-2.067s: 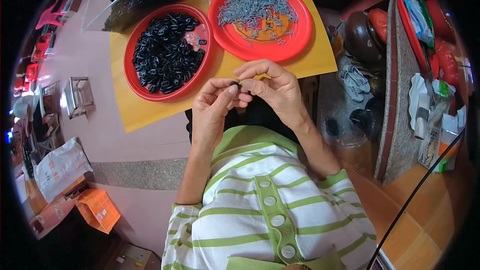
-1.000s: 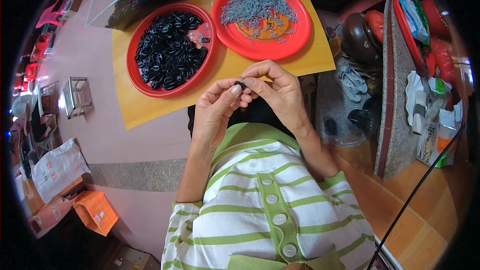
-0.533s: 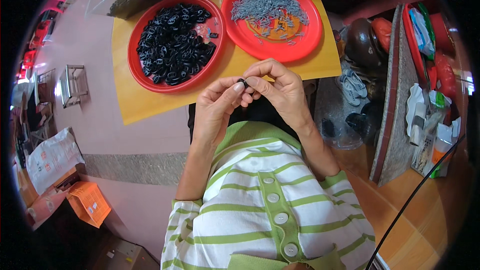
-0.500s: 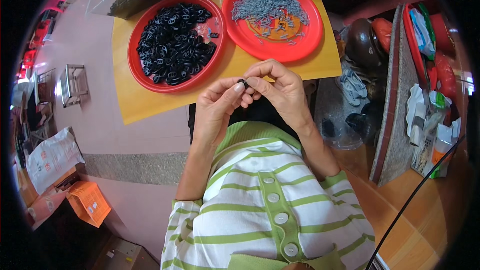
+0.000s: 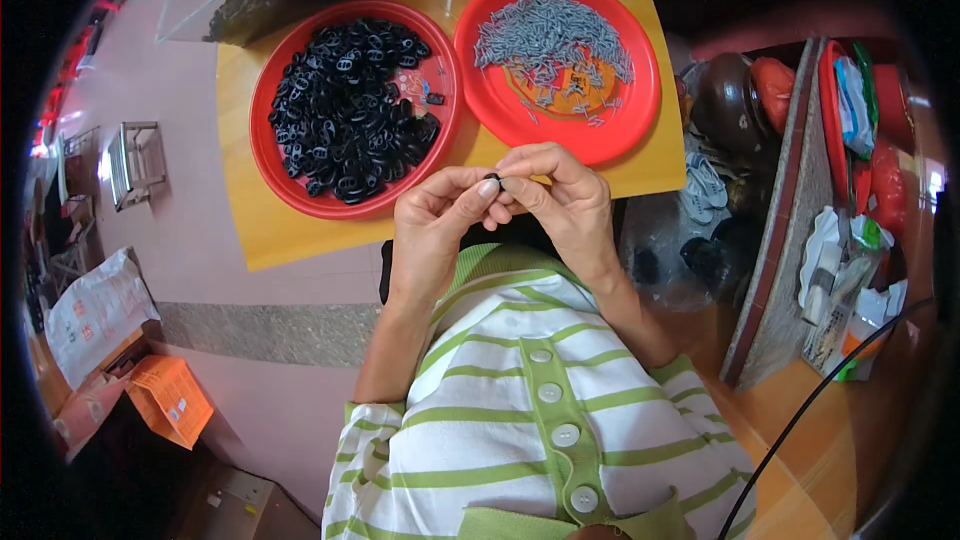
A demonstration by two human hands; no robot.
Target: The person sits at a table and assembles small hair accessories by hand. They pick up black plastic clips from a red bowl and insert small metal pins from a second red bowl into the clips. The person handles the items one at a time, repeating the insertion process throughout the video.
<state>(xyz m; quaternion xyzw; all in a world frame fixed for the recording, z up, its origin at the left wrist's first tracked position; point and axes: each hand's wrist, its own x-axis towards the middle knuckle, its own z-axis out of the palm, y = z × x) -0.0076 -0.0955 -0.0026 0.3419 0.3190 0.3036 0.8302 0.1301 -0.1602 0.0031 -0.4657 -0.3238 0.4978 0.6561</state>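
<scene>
Yellow table (image 5: pixel 280 243), small black piece (image 5: pixel 492 177) pinched in left hand (image 5: pixel 436 223) — right hand (image 5: pixel 570 217) just beside, hold unclear.

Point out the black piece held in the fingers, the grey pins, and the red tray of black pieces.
Black piece (image 5: pixel 492 177): head view, its visible top.
Grey pins (image 5: pixel 545 35): head view, middle of the pile.
Red tray (image 5: pixel 345 211): head view, near rim.

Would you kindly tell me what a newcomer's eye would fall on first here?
Probably the red tray heaped with black pieces, left of centre near the top, and the red plate of small grey pins to its right, both on a yellow tabletop. Just below them in the picture, the left hand and right hand meet at a small black piece.
</scene>
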